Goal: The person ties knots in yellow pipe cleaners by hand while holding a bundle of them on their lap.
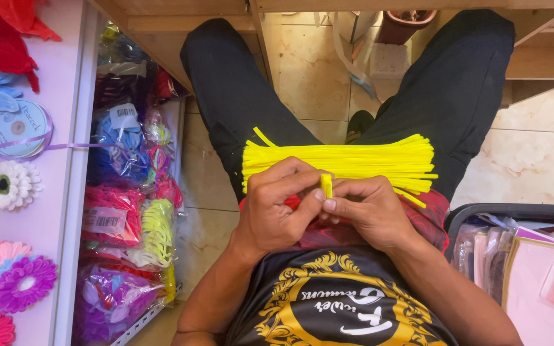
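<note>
Pinching bent yellow pipe cleaner (326,185), fuzzy, between both hands

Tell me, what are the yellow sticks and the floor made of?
The yellow sticks look like fuzzy craft stems, probably soft fibre around thin wire: they are thin, matte and slightly hairy. The left hand and right hand pinch a folded one. The floor looks like glossy beige stone or ceramic tile, with grout lines.

Pipe cleaners (347,160) across lap; shelf (65,192) left — bin (482,214) right
</note>
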